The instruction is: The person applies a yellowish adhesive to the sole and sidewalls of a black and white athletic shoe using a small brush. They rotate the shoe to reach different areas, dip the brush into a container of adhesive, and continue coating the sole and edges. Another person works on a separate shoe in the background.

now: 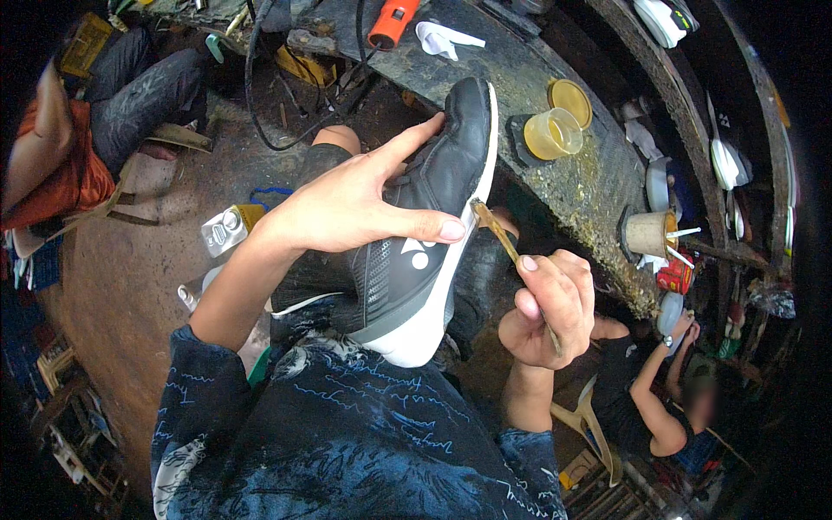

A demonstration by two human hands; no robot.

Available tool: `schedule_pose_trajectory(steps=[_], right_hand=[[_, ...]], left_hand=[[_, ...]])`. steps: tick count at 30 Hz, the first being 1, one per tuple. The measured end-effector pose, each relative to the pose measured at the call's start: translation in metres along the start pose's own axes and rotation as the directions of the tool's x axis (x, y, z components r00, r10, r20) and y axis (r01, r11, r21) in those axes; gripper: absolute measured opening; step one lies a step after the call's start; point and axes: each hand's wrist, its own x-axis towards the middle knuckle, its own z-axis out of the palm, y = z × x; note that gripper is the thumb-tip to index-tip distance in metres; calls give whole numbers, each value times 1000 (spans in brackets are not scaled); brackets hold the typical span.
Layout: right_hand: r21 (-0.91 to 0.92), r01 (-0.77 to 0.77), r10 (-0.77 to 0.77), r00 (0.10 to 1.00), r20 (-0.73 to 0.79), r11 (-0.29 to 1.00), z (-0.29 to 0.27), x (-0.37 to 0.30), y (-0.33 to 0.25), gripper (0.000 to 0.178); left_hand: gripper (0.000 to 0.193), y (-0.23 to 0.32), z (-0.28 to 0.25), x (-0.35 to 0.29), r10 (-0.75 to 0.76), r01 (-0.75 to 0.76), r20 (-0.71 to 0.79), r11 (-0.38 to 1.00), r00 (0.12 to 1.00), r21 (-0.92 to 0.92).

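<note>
Taking the black shoe as the clock's centre, a person in an orange top (65,160) is sitting at 10 o'clock, partly cut off by the rim; the left hand (351,206) is spreading wide over the shoe's upper from 9 o'clock, its thumb pressing on the side near the white sole and its fingers reaching toward the toe; an orange tool (393,23) is lying at 12 o'clock; the black shoe (394,282) itself is resting above the lap, toe pointing to about 1 o'clock, heel to 7; a white piece (446,41) is lying on the workbench (511,74) at 12; a thin brush (500,232) is touching the sole's edge at 3 o'clock; the right hand (550,308) is pinching its handle with curled fingers at 4; a cup of yellowish liquid (555,134) is standing at 2, its round yellow lid (572,102) lying just beyond; a beige pot (648,234) is holding white sticks (683,232) at 3; a co-worker in black (628,390) is raising both arms at 4
</note>
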Motion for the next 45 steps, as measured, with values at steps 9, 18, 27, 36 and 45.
schedule_pose_trajectory(steps=[9,18,27,36,45], right_hand=[[57,-31,33,998,-47,998,-2,-4,3,21],[119,-30,46,990,-130,992,0,-10,7,20],[193,-111,155,961,-229,975,6,-17,10,38],[237,-79,148,944,-294,968,10,-10,15,30],[238,-74,136,958,-254,969,9,-4,28,35]], left_hand=[[123,5,1,-1,-39,40,8,994,999,-106],[122,0,1,1,-29,42,65,979,997,-200],[120,-4,-1,5,-5,19,76,982,997,-187],[118,8,3,4,-22,38,86,981,996,-191],[124,13,4,0,-31,50,87,972,996,-229]])
